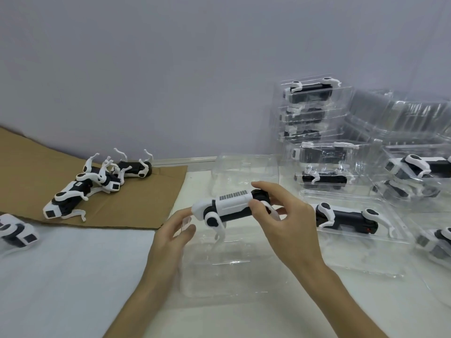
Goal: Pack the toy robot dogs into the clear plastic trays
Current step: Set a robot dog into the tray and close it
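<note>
Pale wall (170,69) and white bench (61,264) frame a packing job, seen from the head camera: a right hand (285,223), its grip clasped thumb and fingers round the rear of a toy robot dog (231,203), holds it level just above an open clear tray (219,276), while the left hand (170,237) hovers, fingers loosely curled, at the toy's head, its grip too unclear to call. Loose dogs (97,181) lie heaped on cardboard (136,206) at left; filled trays (317,132) stand stacked at right. Seating this dog appears to be the step in hand, and the next move likely calls for lining its legs up with the tray's moulded recess before pressing it down.
</note>
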The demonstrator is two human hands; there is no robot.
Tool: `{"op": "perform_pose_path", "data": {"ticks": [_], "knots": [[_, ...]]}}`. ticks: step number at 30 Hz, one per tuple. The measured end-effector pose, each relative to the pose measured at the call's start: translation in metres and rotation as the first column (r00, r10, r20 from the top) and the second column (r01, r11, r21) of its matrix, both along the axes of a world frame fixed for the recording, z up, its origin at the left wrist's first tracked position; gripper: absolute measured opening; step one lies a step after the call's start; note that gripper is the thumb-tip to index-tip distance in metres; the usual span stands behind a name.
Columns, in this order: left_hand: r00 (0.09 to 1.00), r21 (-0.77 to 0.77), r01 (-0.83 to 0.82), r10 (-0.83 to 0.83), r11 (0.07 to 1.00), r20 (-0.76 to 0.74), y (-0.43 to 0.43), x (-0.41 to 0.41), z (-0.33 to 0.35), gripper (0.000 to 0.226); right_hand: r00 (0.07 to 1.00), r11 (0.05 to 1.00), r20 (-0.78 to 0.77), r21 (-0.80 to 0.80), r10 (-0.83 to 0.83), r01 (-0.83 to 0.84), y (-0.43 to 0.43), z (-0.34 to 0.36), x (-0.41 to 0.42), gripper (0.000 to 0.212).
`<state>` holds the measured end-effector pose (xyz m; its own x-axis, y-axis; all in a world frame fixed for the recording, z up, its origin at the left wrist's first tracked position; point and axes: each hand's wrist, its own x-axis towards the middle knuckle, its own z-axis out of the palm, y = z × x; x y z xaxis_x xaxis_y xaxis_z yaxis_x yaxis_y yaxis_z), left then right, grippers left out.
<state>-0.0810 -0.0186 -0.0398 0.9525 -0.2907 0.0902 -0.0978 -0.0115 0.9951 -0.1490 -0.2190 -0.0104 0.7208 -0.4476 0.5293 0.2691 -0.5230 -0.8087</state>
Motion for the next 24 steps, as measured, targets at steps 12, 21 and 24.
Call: {"op": "perform_pose_path", "data": {"ticks": [12,21,24], "knots": [[1.000,0.044,-0.023,0.024,0.999,-0.011,-0.0038,0.0032,-0.0031,0.033,0.958,0.993,-0.279,-0.114,-0.071,0.040,0.0051,-0.0040,-0.0027,0.044],[0.999,-0.011,0.045,-0.045,0.999,-0.008,-0.0065,-0.0013,-0.0055,0.032,0.917,0.973,-0.384,-0.232,-0.105,0.014,-0.0018,-0.0061,0.0002,0.045],[0.998,0.033,0.062,-0.063,0.998,0.008,-0.0041,-0.0011,-0.0041,0.030,0.907,0.962,-0.393,-0.271,-0.153,0.046,-0.0034,-0.0065,0.0018,0.044]]}}
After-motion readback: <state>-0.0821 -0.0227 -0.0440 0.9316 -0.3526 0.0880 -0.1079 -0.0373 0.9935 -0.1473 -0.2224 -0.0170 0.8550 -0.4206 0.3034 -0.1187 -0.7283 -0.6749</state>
